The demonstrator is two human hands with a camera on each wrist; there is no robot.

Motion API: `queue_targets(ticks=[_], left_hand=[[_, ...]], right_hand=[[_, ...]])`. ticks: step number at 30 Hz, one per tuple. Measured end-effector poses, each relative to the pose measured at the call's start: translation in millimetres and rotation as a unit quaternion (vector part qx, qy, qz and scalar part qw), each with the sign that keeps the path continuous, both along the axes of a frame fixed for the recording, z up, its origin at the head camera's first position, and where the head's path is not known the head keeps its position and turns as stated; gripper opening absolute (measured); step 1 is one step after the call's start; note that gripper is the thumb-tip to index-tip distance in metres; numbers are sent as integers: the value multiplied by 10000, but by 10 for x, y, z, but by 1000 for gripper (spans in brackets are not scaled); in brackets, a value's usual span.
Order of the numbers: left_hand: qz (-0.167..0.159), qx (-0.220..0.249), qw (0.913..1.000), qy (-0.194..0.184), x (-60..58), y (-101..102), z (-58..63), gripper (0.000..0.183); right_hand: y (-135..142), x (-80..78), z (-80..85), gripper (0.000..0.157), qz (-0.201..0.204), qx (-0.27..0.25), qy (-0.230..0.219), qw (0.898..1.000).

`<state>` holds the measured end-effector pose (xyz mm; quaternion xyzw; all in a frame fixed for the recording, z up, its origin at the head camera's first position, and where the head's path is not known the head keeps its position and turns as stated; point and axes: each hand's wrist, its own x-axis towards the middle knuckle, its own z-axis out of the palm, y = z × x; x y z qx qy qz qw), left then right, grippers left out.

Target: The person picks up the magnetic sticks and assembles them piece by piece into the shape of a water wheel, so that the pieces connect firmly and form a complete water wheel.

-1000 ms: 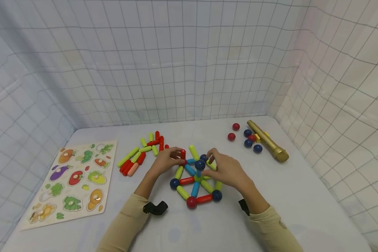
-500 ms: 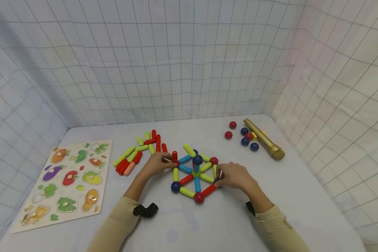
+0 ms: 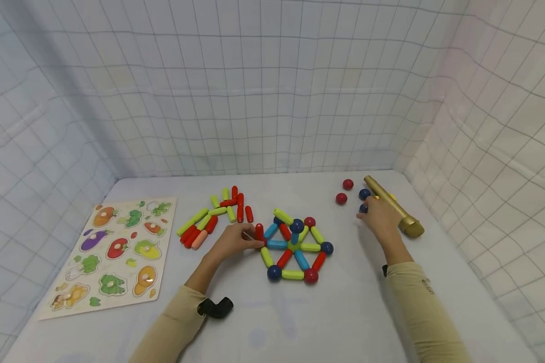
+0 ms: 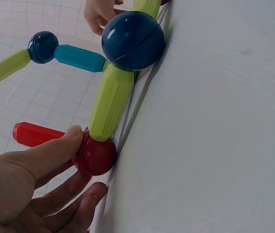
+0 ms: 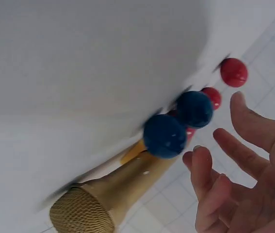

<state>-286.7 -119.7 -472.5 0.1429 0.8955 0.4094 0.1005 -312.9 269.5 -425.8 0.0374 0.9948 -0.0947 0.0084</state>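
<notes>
A wheel-shaped frame of magnetic rods and balls (image 3: 311, 247) lies at mid-table. From its hub rises a short blue rod topped by a dark blue ball (image 3: 296, 226), with a yellow-green rod (image 3: 283, 217) jutting off it. My left hand (image 3: 233, 244) pinches the red ball (image 4: 97, 158) at the frame's left corner, thumb and fingers on opposite sides. On that ball a red rod (image 3: 259, 232) stands up. My right hand (image 3: 381, 219) hovers at the loose balls on the right; the right wrist view shows its fingers spread beside two blue balls (image 5: 165, 136), holding nothing.
Loose red and yellow-green rods (image 3: 202, 227) lie left of the frame. A vegetable puzzle board (image 3: 161, 262) occupies the left side. Beyond my right hand lie a gold toy microphone (image 3: 411, 227) and red balls (image 3: 341, 198). Gridded cloth walls (image 3: 254, 101) enclose the table.
My right hand has left the frame's right side and moved right and away to the loose balls. The frame has turned slightly, while my left hand stays at its red ball.
</notes>
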Motion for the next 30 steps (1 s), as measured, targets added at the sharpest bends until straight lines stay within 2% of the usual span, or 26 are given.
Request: queue_targets(ticks=[2,4,7,9,11,13,14,16,19,21,24,28,30], left_hand=[[13,13,10000,-31,-10,7,1,30],[15,5,10000,-76,-18,13,-3,30],[60,-52,9999,-78,-24,21,-6,31],[97,-73,9999,-86,-22,27,-4,31],[119,-80,9999,-70,-12,32,3,32],[107,-73,9999,-75,2,32,7,32],[108,-58,9999,-73,9,30,7,32],[120,-26,9999,-77,21,24,6,31],[113,45,9999,-89,26,20,-7,29],[61,97,9999,-52,17,30,-15,28],[-33,169,9999,10,4,23,-31,27],[-46,178,9998,-1,-7,14,-41,26],[-27,154,9999,-27,-4,1,-41,25]], right_hand=[[154,-87,-35,39,-177,148,24,9997],[257,-135,-71,32,-227,240,-191,9993],[306,-145,-85,28,-305,194,-324,9988],[224,-101,-2,26,-325,84,-148,9993],[20,-15,164,30,-188,-137,256,9994],[-306,101,379,36,177,-548,852,9947],[-498,164,491,40,485,-789,1136,9892],[-880,281,672,44,1251,-1198,1616,9715],[-1341,398,836,41,2223,-1542,1922,9433],[-1540,428,891,39,2583,-1546,1864,9352],[-1733,425,889,37,2734,-1352,1522,9401],[-1838,394,796,36,2643,-1174,988,9522],[-1876,380,738,36,2680,-1190,882,9519]])
